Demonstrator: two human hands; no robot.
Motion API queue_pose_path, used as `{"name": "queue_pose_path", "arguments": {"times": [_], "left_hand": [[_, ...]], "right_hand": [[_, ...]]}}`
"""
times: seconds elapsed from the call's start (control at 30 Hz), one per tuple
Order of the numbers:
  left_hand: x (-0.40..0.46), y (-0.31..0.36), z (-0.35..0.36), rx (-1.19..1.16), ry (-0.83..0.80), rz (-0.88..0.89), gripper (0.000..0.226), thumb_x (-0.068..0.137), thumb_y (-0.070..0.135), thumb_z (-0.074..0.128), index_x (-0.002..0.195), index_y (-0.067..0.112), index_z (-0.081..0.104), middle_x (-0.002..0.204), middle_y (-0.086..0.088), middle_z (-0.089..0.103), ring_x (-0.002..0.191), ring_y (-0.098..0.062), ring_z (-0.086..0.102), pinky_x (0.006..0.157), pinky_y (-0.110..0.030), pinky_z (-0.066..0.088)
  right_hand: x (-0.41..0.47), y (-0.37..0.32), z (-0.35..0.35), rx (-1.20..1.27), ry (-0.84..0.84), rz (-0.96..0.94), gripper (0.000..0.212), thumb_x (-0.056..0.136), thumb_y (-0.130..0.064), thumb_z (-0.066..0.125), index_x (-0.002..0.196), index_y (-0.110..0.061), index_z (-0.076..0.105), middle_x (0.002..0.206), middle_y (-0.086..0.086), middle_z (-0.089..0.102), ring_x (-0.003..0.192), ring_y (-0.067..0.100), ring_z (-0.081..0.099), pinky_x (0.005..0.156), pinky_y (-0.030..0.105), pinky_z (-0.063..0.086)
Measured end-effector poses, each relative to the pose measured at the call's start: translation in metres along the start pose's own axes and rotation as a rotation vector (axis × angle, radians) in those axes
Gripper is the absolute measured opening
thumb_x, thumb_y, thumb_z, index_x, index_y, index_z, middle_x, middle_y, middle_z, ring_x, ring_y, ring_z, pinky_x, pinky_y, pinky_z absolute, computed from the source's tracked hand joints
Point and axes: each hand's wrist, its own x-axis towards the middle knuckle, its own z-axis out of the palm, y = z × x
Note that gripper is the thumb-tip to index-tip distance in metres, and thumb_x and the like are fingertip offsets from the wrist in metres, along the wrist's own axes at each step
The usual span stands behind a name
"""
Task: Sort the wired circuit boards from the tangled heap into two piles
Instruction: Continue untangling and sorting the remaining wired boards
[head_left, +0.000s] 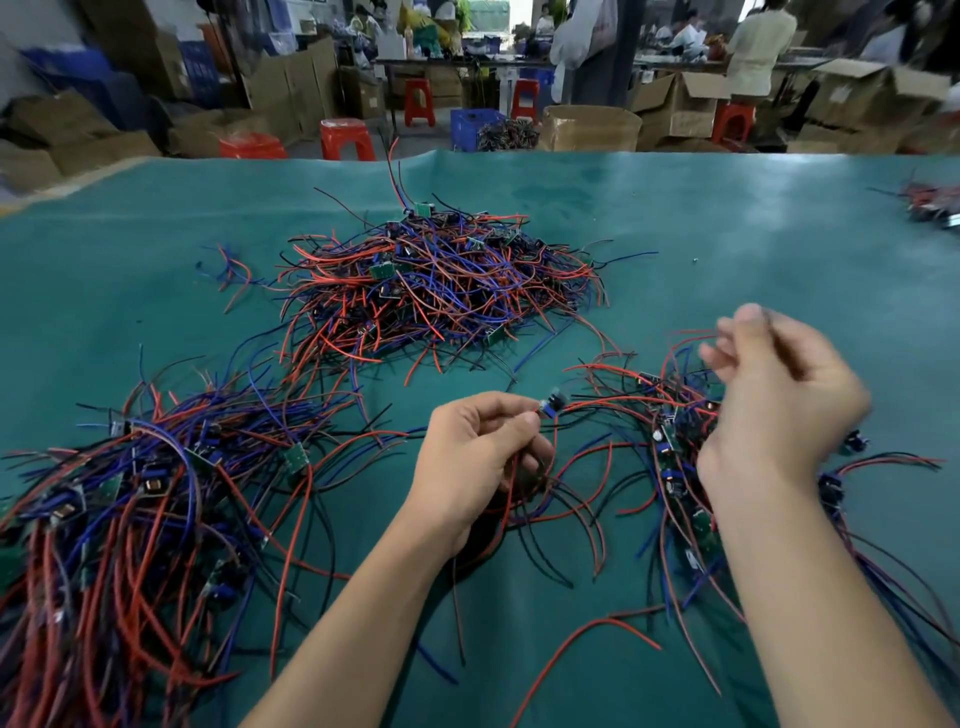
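A teal-green mat-covered table (675, 249) is seen from above, with three masses of small green circuit boards trailing red, blue and black wires lying on it. The large tangled heap (441, 280) sits at the far centre. A second, spread-out pile (130, 499) is found at the near left, and a third, narrower pile (685, 467) lies at the near right, partly hidden beneath the right forearm.

Between the two near piles, the left hand (478, 457) is held just above the mat with its fingers curled. A single small wired board with a blue component (549, 408) is pinched between its thumb and forefinger, and the board's wires are gathered in the palm and hang down to the mat.

The right hand (774, 400) is raised over the near right pile and is blurred; its fingers appear loosely spread, and whether a wire is held cannot be told.

Beyond the far edge of the table, red plastic stools (347, 137), brown cardboard boxes (675, 109) and a blue crate (470, 127) are visible.
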Motion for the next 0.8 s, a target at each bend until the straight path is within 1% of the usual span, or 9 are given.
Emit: {"name": "queue_pose_path", "arguments": {"times": [0.07, 0.13, 0.2, 0.27, 0.43, 0.53, 0.63, 0.7, 0.8], "left_hand": [[0.004, -0.002, -0.002, -0.029, 0.108, 0.003, 0.008, 0.097, 0.009, 0.060, 0.092, 0.009, 0.066, 0.068, -0.006, 0.071, 0.053, -0.010, 0.057, 0.041, -0.016, 0.037], [0.005, -0.003, -0.003, -0.043, 0.158, 0.013, 0.010, 0.098, 0.011, 0.059, 0.091, 0.008, 0.065, 0.067, -0.005, 0.070, 0.053, -0.010, 0.057, 0.041, -0.016, 0.037], [0.004, -0.004, -0.001, -0.026, 0.138, 0.034, 0.011, 0.096, 0.013, 0.061, 0.088, 0.009, 0.067, 0.066, -0.005, 0.070, 0.051, -0.009, 0.056, 0.041, -0.016, 0.038], [0.002, -0.004, 0.000, -0.007, 0.113, 0.040, 0.013, 0.094, 0.014, 0.065, 0.083, 0.011, 0.069, 0.066, -0.008, 0.071, 0.049, -0.010, 0.057, 0.043, -0.017, 0.041], [-0.001, 0.001, 0.004, 0.019, -0.001, 0.015, 0.022, 0.093, 0.016, 0.067, 0.071, 0.017, 0.064, 0.061, -0.009, 0.067, 0.045, -0.013, 0.052, 0.044, -0.017, 0.041], [-0.002, 0.001, 0.004, 0.078, 0.005, 0.041, 0.024, 0.090, 0.010, 0.067, 0.066, 0.017, 0.064, 0.059, -0.008, 0.067, 0.045, -0.016, 0.052, 0.046, -0.019, 0.041], [-0.001, -0.002, 0.002, 0.126, 0.062, 0.064, 0.018, 0.090, 0.009, 0.065, 0.072, 0.011, 0.066, 0.062, -0.007, 0.070, 0.045, -0.012, 0.053, 0.044, -0.016, 0.040], [0.001, -0.004, 0.001, 0.125, 0.077, 0.066, 0.015, 0.091, 0.013, 0.065, 0.076, 0.012, 0.067, 0.066, -0.007, 0.072, 0.047, -0.010, 0.053, 0.043, -0.015, 0.038], [0.002, -0.007, 0.001, 0.105, 0.081, 0.055, 0.014, 0.090, 0.015, 0.063, 0.078, 0.017, 0.069, 0.068, -0.007, 0.072, 0.051, -0.011, 0.056, 0.045, -0.015, 0.039]], "right_hand": [[-0.008, -0.002, 0.004, -0.030, -0.035, 0.044, 0.010, 0.088, -0.013, 0.075, 0.082, -0.019, 0.070, 0.063, -0.010, 0.069, 0.056, 0.007, 0.061, 0.057, 0.025, 0.052], [-0.028, 0.005, 0.011, -0.243, -0.310, 0.124, 0.013, 0.077, -0.031, 0.078, 0.082, -0.021, 0.072, 0.068, -0.008, 0.072, 0.061, 0.011, 0.064, 0.054, 0.029, 0.052], [-0.050, 0.013, 0.015, -0.452, -0.668, 0.185, 0.031, 0.069, -0.046, 0.079, 0.089, -0.022, 0.076, 0.077, -0.009, 0.077, 0.070, 0.010, 0.072, 0.062, 0.032, 0.058], [-0.063, 0.017, 0.017, -0.547, -0.805, 0.103, 0.026, 0.070, -0.044, 0.080, 0.088, -0.025, 0.078, 0.081, -0.012, 0.078, 0.075, 0.006, 0.074, 0.076, 0.037, 0.062], [-0.043, 0.004, 0.012, -0.475, -0.625, -0.006, 0.015, 0.070, -0.033, 0.082, 0.082, -0.026, 0.078, 0.079, -0.007, 0.078, 0.075, 0.012, 0.075, 0.082, 0.046, 0.062], [-0.021, -0.017, 0.005, -0.328, -0.405, -0.043, 0.004, 0.076, -0.026, 0.079, 0.076, -0.027, 0.075, 0.068, -0.013, 0.073, 0.063, 0.007, 0.064, 0.065, 0.032, 0.057], [0.008, -0.044, -0.011, -0.218, -0.179, -0.043, 0.015, 0.090, -0.020, 0.070, 0.076, -0.024, 0.068, 0.058, -0.012, 0.065, 0.052, 0.001, 0.054, 0.053, 0.019, 0.046], [0.027, -0.059, -0.024, -0.322, -0.206, -0.008, 0.015, 0.093, -0.024, 0.067, 0.078, -0.023, 0.066, 0.062, -0.007, 0.061, 0.046, -0.002, 0.052, 0.050, 0.017, 0.043], [0.044, -0.072, -0.034, -0.908, -0.478, 0.002, 0.023, 0.091, -0.040, 0.072, 0.086, -0.018, 0.075, 0.062, -0.003, 0.068, 0.054, 0.006, 0.060, 0.060, 0.027, 0.051]]}}
